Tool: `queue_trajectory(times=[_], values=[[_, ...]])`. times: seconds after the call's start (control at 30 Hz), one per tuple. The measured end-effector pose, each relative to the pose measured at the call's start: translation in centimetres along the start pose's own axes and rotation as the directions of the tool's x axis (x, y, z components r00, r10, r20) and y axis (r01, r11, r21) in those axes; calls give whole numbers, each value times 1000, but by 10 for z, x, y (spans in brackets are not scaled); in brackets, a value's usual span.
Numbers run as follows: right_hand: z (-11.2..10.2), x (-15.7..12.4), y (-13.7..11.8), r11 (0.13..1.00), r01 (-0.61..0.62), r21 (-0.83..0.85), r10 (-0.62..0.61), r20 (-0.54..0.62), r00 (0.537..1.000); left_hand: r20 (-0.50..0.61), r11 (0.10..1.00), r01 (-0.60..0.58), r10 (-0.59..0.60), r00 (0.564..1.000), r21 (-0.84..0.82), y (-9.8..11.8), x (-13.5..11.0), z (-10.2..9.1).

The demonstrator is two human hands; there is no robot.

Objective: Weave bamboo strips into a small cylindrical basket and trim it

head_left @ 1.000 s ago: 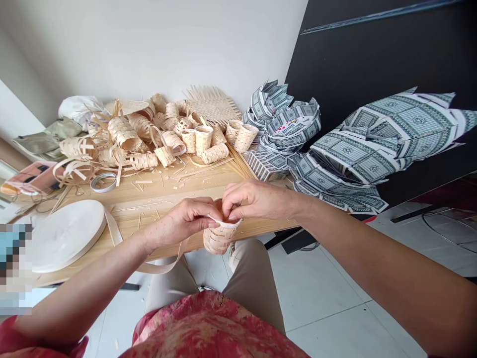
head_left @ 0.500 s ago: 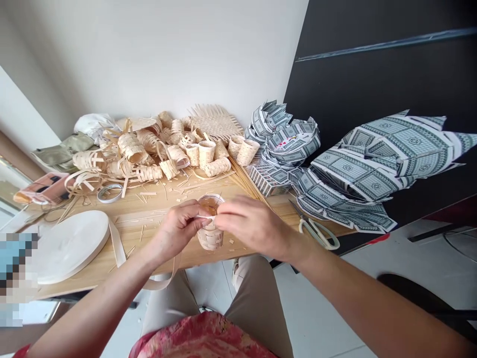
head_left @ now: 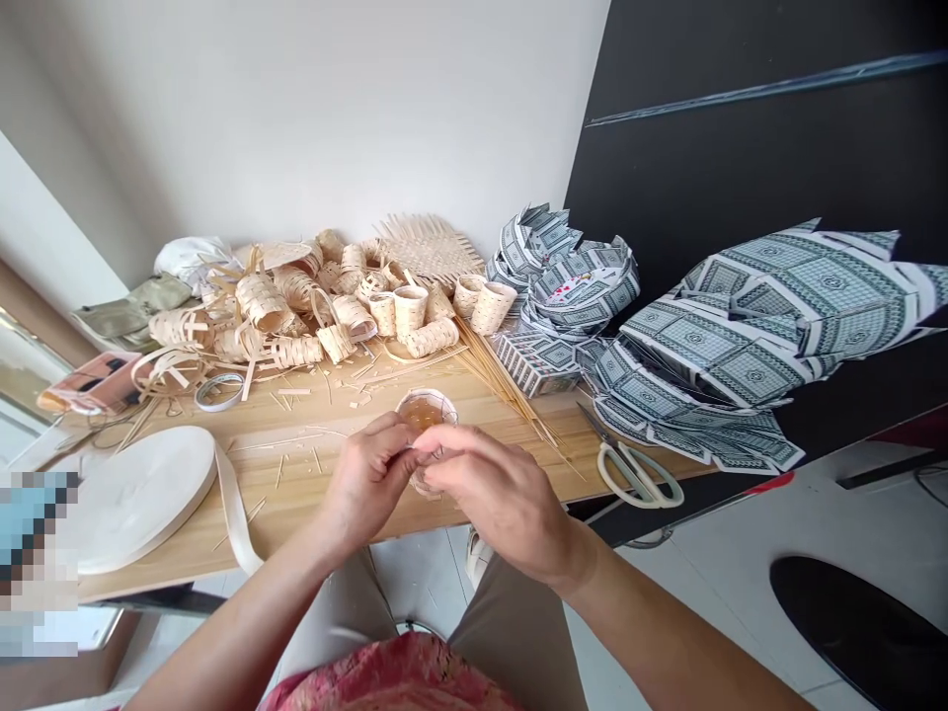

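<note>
A small cup-shaped basket woven from pale wood strips stands at the table's front edge, its round opening facing up. Across its near side, my left hand pinches a white strip between thumb and fingers at the rim. My right hand meets it there, fingertips closed together; whatever lies between them is hidden. Both hands cover most of the basket's front. Thin lines show along the basket's white-edged rim. To the left lies a large flat roll of white strip, its loose end hanging over the table edge.
Woven baskets and curled wood pieces crowd the back. Thin sticks lie right of centre. Scissors rest near the right edge, beside folded-card constructions. A tape ring and wood scraps lie on the table.
Right fingertips have moved down and in against the left hand, now overlapping the basket's front. The strip loop seen below my left wrist is out of sight. The view has shifted slightly.
</note>
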State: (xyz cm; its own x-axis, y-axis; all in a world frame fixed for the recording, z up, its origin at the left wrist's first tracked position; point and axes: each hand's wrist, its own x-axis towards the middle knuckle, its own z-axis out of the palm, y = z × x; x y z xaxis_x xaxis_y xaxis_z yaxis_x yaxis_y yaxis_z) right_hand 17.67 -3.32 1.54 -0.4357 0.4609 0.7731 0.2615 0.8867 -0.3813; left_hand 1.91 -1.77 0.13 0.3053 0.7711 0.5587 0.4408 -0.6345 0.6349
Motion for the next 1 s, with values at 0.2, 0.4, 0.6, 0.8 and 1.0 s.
queue_trajectory(times=[0.2, 0.4, 0.6, 0.8, 1.0], values=[[13, -19, 5, 841, -377, 387, 477, -204, 855, -135, 980, -119, 141, 981, 159, 4, -4, 10], [17, -20, 9, 611, -424, 669, 660, -135, 739, -205, 973, -108, 150, 967, 204, 3, -6, 17], [9, -26, 9, 404, -362, 840, 753, -81, 653, -271, 981, 8, 47, 961, 196, -7, -8, 12], [3, -39, -9, 685, -395, 612, 592, -153, 791, -300, 991, 104, -76, 951, 79, -19, -11, 6], [2, -33, -18, 777, -418, 472, 555, -198, 808, -308, 969, 175, -222, 925, -175, -20, -13, 7]])
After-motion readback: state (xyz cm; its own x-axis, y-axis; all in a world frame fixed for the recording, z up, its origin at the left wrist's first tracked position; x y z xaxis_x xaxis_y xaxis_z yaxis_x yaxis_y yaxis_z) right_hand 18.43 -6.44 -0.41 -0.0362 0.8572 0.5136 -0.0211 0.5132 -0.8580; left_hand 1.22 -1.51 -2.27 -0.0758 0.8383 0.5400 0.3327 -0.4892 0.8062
